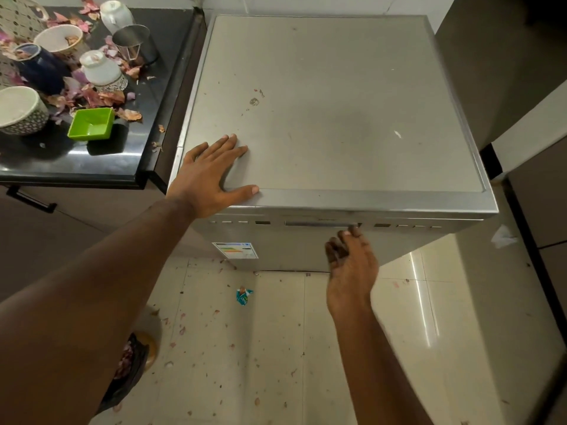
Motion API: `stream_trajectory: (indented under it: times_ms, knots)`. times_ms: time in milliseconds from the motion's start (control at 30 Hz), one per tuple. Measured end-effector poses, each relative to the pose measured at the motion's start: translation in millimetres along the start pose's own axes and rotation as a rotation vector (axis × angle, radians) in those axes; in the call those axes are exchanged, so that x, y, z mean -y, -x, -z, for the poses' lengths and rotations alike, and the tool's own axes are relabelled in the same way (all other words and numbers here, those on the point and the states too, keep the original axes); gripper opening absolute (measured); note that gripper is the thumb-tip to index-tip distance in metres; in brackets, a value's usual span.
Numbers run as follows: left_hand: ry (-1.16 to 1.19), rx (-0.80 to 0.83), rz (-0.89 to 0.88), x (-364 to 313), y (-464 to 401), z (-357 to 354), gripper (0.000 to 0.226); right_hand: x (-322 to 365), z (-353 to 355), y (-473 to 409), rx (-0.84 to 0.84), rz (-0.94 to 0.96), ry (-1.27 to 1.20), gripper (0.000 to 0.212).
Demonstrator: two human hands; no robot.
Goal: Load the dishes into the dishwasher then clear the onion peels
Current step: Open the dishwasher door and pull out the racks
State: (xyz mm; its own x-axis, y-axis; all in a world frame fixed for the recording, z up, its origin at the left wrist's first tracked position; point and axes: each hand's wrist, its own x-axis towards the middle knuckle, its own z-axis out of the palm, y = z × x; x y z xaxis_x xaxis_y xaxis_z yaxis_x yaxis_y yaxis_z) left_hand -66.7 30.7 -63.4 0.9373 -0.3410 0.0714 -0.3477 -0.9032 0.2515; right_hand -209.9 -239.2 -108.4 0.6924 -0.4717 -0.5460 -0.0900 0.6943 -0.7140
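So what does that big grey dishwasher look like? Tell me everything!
The dishwasher is a boxy silver-grey machine that looks like metal, standing on the tiled floor right beside the black counter. Its flat top has a few small stains. Its door looks closed, with a row of buttons, a long handle slot and a sticker on the front. The left hand lies flat on its top corner, and the right hand reaches up at the handle.

We see a black desk (pixel 147 111) carrying cups (pixel 101 70), a steel tumbler (pixel 133 41), a green bowl (pixel 91 123) and scattered onion peels (pixel 101 98); more peel flecks dot the floor (pixel 276 348).
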Motion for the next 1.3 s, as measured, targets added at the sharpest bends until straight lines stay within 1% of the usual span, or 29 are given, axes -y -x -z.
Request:
stream_trajectory:
  times_ms: [33,67,133,200,267,300,400,467,533,667,733,833,867,933,967,1000,1100,1167,1200,1300]
  knots:
    - [0.003,0.000,0.001,0.2,0.2,-0.1,0.096,-3.1,-3.8,-0.9,-0.009,-0.154,-0.091,0.020]
    - [0.007,0.000,0.002,0.5,0.1,-0.3,0.096,-4.2,-8.3,-4.7,-0.011,-0.241,-0.157,0.024]
    - [0.016,-0.003,0.001,2.0,-0.4,-1.4,0.096,-5.5,-18.1,-13.3,-0.006,-0.290,-0.228,0.034]
    - [0.018,-0.010,-0.004,3.6,-0.6,-2.7,0.095,-7.1,-26.0,-17.4,0.027,-0.306,-0.288,0.035]
    - [0.016,-0.010,-0.003,4.5,-1.0,-3.3,0.095,-10.6,-27.5,-15.6,0.088,-0.320,-0.334,0.031]
    - [0.016,-0.007,-0.003,4.4,-1.4,-3.3,0.096,-12.7,-25.6,-14.3,0.128,-0.315,-0.341,0.033]
    - [0.022,-0.007,-0.002,5.3,-1.7,-3.1,0.095,-17.7,-20.5,-14.0,0.214,-0.283,-0.340,0.051]
    - [0.033,-0.015,-0.005,5.2,-1.1,-3.4,0.093,-18.1,-24.3,-16.7,0.208,-0.248,-0.309,0.056]
    - [0.043,-0.015,-0.001,5.0,-0.9,-2.9,0.092,-19.2,-28.9,-20.1,0.186,-0.217,-0.277,0.054]
    - [0.045,-0.011,0.002,4.2,-0.7,-1.5,0.093,-20.6,-29.0,-25.7,0.162,-0.174,-0.158,0.042]
    - [0.051,-0.013,0.002,3.5,-0.3,-1.6,0.092,-20.7,-28.9,-26.8,0.126,-0.151,-0.071,0.040]
    - [0.056,-0.016,0.004,3.6,-0.2,-0.6,0.090,-22.0,-32.2,-25.8,0.067,-0.113,-0.012,0.034]
    - [0.057,-0.016,0.004,3.9,0.2,-0.4,0.090,-23.7,-33.6,-22.6,0.016,-0.107,0.031,0.035]
    - [0.058,-0.015,0.004,3.4,0.1,-0.7,0.089,-30.8,-33.9,-8.9,-0.125,-0.101,0.125,0.043]
    - [0.059,-0.016,0.005,3.3,-0.5,-0.8,0.089,-35.9,-29.6,0.0,-0.175,-0.096,0.135,0.046]
    - [0.059,-0.015,0.005,3.2,-1.1,-0.7,0.089,-40.8,-20.7,9.5,-0.186,-0.089,0.127,0.047]
    - [0.066,-0.019,0.007,3.5,-0.5,-1.1,0.090,-46.8,14.8,42.2,-0.112,-0.066,0.099,0.057]
    - [0.065,-0.025,0.006,4.2,-0.6,-1.5,0.089,-49.8,37.5,56.3,-0.157,-0.067,0.124,0.065]
    - [0.064,-0.024,0.003,4.2,-0.4,-1.8,0.088,-53.6,48.2,62.6,-0.233,-0.067,0.151,0.066]
    - [0.059,-0.020,0.004,3.5,-0.6,-1.8,0.087,-54.3,65.1,78.3,-0.568,-0.026,0.251,0.071]
